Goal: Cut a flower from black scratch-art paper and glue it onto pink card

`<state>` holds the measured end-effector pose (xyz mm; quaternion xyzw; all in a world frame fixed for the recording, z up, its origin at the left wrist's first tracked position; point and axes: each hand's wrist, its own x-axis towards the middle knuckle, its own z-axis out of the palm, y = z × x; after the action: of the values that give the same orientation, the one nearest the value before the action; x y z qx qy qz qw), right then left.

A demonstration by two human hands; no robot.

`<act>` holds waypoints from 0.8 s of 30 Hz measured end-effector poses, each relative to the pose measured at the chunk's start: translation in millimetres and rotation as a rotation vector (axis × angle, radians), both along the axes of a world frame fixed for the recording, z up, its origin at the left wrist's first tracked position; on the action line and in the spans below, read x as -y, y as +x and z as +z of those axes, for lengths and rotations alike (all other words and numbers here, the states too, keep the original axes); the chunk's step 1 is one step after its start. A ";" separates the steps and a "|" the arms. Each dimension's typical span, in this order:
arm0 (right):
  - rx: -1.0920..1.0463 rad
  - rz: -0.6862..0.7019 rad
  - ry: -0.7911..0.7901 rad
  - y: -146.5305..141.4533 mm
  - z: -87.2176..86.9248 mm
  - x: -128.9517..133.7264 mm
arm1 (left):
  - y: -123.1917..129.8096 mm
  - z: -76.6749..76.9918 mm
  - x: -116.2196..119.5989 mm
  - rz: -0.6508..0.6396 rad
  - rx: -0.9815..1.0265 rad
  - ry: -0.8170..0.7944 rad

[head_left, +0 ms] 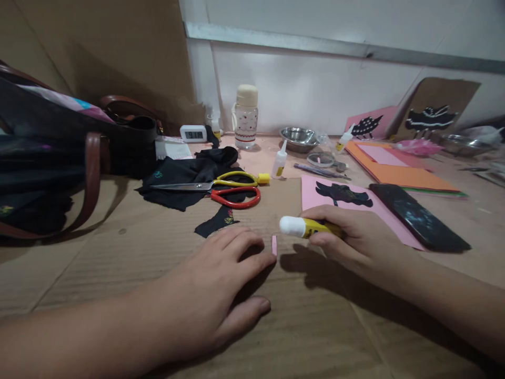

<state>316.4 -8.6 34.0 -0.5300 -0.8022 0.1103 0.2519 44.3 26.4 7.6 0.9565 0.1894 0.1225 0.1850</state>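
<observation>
My left hand (224,279) rests low over the cardboard surface, thumb and fingers apart. Its index fingertip touches the lower end of a narrow pink paper strip (274,243). To the right, my right hand (351,237) is closed around a yellow glue stick (311,228), whose white rounded end points left above the board. A small black fabric scrap (215,221) lies just beyond my left hand. Past my right hand is a pink sheet (310,197) bearing a black cut-out shape (343,193).
Scissors (205,186) lie on black cloth (169,179), beside a yellow cap (263,178). A dropper bottle (280,160), metal bowl (299,138) and water bottle (245,118) stand behind. A black bag (43,152) is left; a phone (418,216) and orange paper (410,171) are right.
</observation>
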 end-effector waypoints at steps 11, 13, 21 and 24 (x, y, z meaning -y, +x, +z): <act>-0.003 -0.015 -0.051 -0.9 -4.7 1.9 | -1.0 -1.0 0.4 0.006 0.007 0.006; 0.003 -0.007 -0.034 -1.2 -4.3 1.0 | -0.3 -1.2 -0.1 0.003 -0.001 0.010; -0.218 0.006 0.122 -0.1 -13.5 0.4 | -0.7 -2.4 0.3 -0.007 -0.019 0.055; -0.301 -0.057 0.172 -1.8 -7.3 1.5 | -1.5 -3.5 0.1 -0.007 -0.008 0.078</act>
<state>314.6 -10.2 26.7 -0.5067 -0.7464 0.1122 0.4166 42.8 26.4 4.1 0.9641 0.1819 0.1254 0.1474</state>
